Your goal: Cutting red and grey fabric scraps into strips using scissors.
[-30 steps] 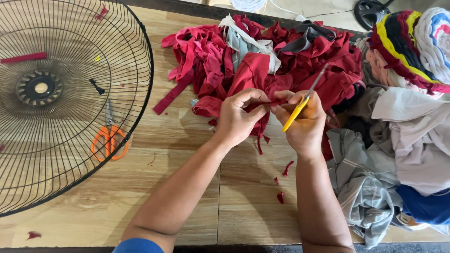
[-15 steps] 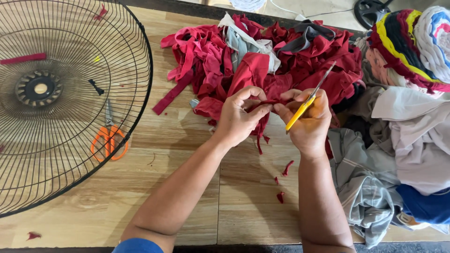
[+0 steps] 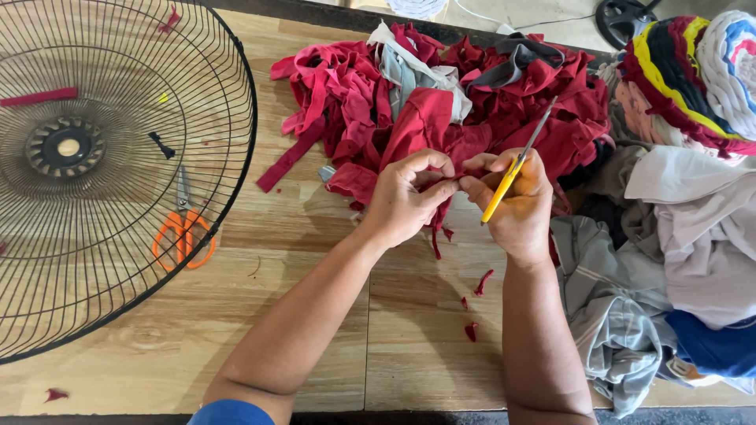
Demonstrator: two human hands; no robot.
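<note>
Hidden: the red strip (image 3: 446,206) is mostly covered by the fingers of both hands; only its dangling end is seen.
Left hand (image 3: 405,201): curled, the strip pinched at the fingertips.
Right hand (image 3: 516,201): clenched around yellow-handled scissors (image 3: 516,167) (blades angled up and far), its thumb also pressed to the strip.
Place: centre of the wooden table (image 3: 315,315), just near the red cloth pile (image 3: 441,102).
Left: orange scissors (image 3: 183,228) are seen through a wire fan guard (image 3: 118,157), itself cut off by the frame.
</note>
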